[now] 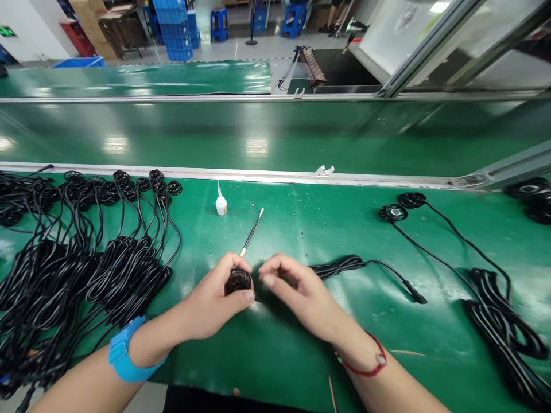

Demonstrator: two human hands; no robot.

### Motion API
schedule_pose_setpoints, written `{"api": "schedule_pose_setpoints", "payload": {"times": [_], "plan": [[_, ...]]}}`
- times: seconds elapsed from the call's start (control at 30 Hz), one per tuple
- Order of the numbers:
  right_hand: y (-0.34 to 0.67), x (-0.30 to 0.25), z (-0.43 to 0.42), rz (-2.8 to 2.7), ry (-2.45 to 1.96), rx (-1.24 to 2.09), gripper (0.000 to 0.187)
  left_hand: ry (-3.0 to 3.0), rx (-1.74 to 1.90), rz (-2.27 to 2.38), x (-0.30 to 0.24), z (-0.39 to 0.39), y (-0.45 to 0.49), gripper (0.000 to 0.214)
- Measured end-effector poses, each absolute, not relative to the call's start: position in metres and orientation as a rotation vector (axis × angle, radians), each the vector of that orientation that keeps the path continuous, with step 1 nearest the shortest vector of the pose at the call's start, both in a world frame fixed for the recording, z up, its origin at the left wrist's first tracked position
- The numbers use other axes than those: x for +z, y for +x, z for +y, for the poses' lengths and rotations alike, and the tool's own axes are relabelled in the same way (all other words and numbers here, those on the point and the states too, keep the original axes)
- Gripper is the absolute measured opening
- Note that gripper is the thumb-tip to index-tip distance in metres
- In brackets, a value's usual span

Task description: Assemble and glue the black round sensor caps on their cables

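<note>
My left hand (215, 298) is closed round a small round black part (238, 280), held just above the green bench. My right hand (297, 289) hovers right beside it, fingers curled, with nothing visible in them. A coiled black cable (344, 265) runs from behind my right hand to a plug end (416, 295) at the right. A thin brush (252, 231) lies just beyond my left hand. A small white glue bottle (221, 204) stands upright behind it.
A big pile of black cables with round heads (86, 252) fills the left of the bench. Two more round parts (402, 206) with cables (503, 310) lie at the right. A green conveyor belt (275, 137) runs behind a metal rail. Blue crates (176, 28) stand far back.
</note>
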State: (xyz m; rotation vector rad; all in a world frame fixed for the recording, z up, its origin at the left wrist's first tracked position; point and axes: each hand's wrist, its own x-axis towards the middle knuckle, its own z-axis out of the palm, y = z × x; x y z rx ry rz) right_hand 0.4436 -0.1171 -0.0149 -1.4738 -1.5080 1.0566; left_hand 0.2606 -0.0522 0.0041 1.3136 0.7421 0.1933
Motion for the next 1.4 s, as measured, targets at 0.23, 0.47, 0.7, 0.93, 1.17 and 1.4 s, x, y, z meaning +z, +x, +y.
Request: {"api": "schedule_pose_setpoints", "payload": {"times": [0.23, 0.47, 0.7, 0.93, 1.17, 1.4], "plan": [[0.435, -0.044, -0.094, -2.139, -1.733, 0.162, 0.049, 1.483, 0.149, 0.732, 0.002, -0.057, 0.262, 0.021], [0.435, -0.035, -0.095, -2.193, -1.920, -0.035, 0.025, 1.597, 0.029, 0.755, 0.004, -0.057, 0.259, 0.027], [0.445, -0.034, -0.096, -2.202, -1.849, -0.068, 0.008, 1.431, 0.017, 0.707, -0.004, -0.053, 0.260, 0.028], [0.466, -0.029, -0.104, -1.935, -1.747, -0.101, 0.010, 1.366, -0.020, 0.728, -0.006, -0.052, 0.259, 0.029], [0.469, -0.022, -0.115, -1.124, -1.538, 0.232, 0.024, 1.326, -0.067, 0.751, -0.008, -0.048, 0.259, 0.029], [0.464, -0.026, -0.111, -1.065, -1.498, 0.453, 0.007, 1.303, -0.050, 0.740, -0.014, -0.046, 0.259, 0.028]]}}
